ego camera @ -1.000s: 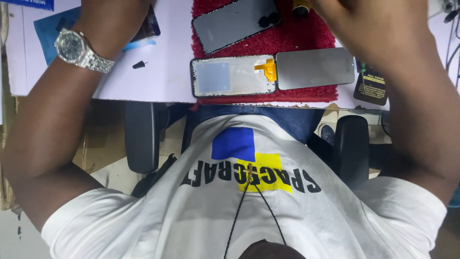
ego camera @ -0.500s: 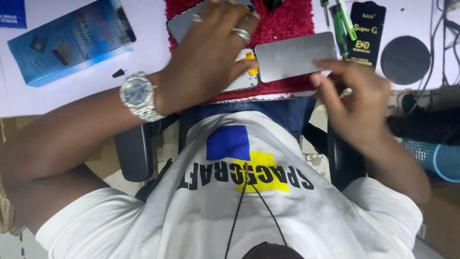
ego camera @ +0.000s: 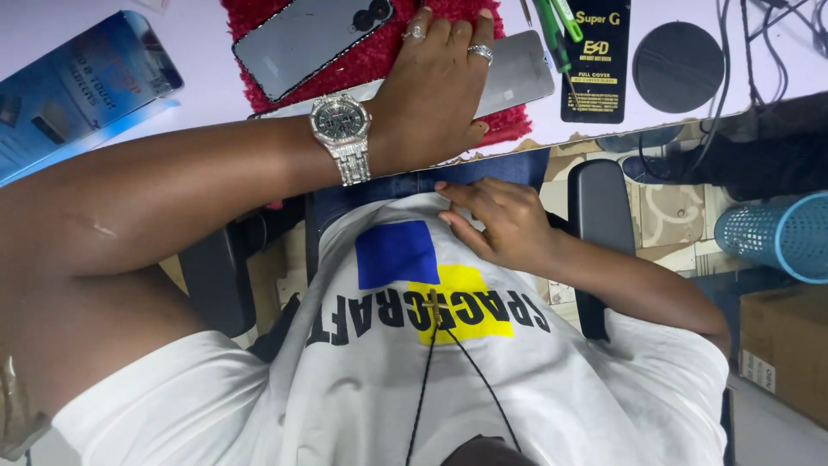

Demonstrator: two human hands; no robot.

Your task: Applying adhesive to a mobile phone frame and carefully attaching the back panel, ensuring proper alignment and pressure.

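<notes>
On the red mat (ego camera: pixel 362 60) at the far middle of the white bench (ego camera: pixel 207 95), the left hand (ego camera: pixel 431 95) lay palm down, fingers spread flat, gripping nothing; it pressed on a grey phone panel (ego camera: pixel 517 78) whose right end showed beyond the fingers. Rings sat on two of that hand's fingers, and a silver wristwatch (ego camera: pixel 341 129) circled the wrist.

Item, far left of that hand: a dark grey phone (ego camera: pixel 306 39), back upward, tilted on the mat, its camera lenses toward the far right, apart from the fingers.

Item, near side: the right hand (ego camera: pixel 496 220) rested off the bench against the white printed shirt (ego camera: pixel 414 345), fingers loosely extended and pointing left, open, holding nothing.

Item, right of the panel: green-handled tools (ego camera: pixel 552 26) lying across the mat's edge, just beside a black flat packet (ego camera: pixel 597 60) with yellow print.

Item, further right: a round black disc (ego camera: pixel 678 53), with dark cables (ego camera: pixel 733 43) beyond it.

Item, far left of the bench: a blue box (ego camera: pixel 78 86), tilted.

Item, below the bench on the right: a black chair armrest (ego camera: pixel 599 216), a pale blue mesh basket (ego camera: pixel 776 237) and a brown carton (ego camera: pixel 785 345) on the floor.
</notes>
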